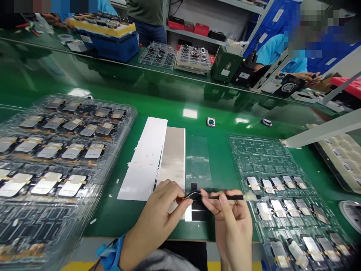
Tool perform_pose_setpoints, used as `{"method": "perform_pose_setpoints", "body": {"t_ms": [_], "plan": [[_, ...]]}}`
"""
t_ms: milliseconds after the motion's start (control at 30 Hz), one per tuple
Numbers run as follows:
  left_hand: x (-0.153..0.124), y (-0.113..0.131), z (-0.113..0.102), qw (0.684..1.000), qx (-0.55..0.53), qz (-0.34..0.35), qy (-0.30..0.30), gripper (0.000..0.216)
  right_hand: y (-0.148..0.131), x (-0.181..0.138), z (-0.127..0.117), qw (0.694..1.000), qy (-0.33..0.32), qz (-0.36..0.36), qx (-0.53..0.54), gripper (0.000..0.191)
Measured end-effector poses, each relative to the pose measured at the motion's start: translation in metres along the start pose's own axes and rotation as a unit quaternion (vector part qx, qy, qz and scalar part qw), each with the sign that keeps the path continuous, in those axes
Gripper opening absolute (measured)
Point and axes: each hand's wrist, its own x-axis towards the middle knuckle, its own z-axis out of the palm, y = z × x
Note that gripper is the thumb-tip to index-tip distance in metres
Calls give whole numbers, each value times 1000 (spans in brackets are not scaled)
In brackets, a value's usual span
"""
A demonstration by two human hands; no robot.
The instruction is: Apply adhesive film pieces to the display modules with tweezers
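Note:
My left hand [166, 207] wears a blue wrist strap [111, 253]. Its thumb and fingers pinch a small dark screen module [194, 195], seen nearly edge-on. My right hand [232, 214] grips a slim black tool [229, 197] with a pale, wrapped-looking rear end. The metal tip of that tool points left and meets the module's edge or lies just beside it; I cannot tell which. Beneath both hands lies a clear film strip [197, 160] with black patches [199, 215]. A grey-brown sheet [172, 158] and a white sheet [146, 158] lie to its left.
Clear trays with silver-backed screen modules flank me: a left tray [113, 165] and a right tray [245, 150]. A small square frame [211, 122] lies further back. A white bar [324, 133] crosses at right. Behind, a raised shelf carries a blue bin [113, 47]; other people stand beyond.

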Motion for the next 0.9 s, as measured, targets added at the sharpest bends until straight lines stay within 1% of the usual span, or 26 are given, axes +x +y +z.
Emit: {"method": "perform_pose_setpoints", "body": {"t_ms": [67, 133, 200, 233, 300, 367, 467, 567, 633, 700, 800, 900], "plan": [[-1, -1, 2, 1000, 12, 1, 4, 23, -2, -8, 12, 999, 5, -37, -7, 16], [0, 0, 2, 1000, 16, -10, -10, 18, -4, -14, 23, 995, -6, -94, -19, 11], [0, 2, 1, 999, -1, -26, -32, 9, -6, -17, 32, 987, -24, -157, -32, 11], [1, 3, 0, 999, -12, -29, -40, 9, -6, -18, 35, 982, -31, -184, -38, 13], [2, 6, -3, 998, -21, -21, -49, 21, -7, -18, 41, 971, -38, -230, -50, 17], [3, 7, -4, 998, -9, -7, -54, 31, -6, -18, 45, 961, -48, -265, -65, 20], [6, 6, -4, 999, 15, 0, -49, 39, -4, -18, 49, 947, -55, -305, -85, 24], [6, 4, -1, 999, 17, -4, -31, 35, -2, -18, 50, 943, -49, -315, -92, 25], [6, 4, -1, 1000, 9, -9, -25, 28, -1, -18, 50, 947, -45, -304, -90, 24], [5, 4, -2, 999, -2, -12, -31, 24, -1, -19, 50, 954, -38, -285, -90, 22], [5, 4, -4, 999, -6, -13, -49, 30, -1, -21, 51, 960, -20, -264, -94, 21], [4, 3, -4, 999, 1, -6, -53, 39, 0, -22, 53, 958, -18, -268, -99, 22]]}}
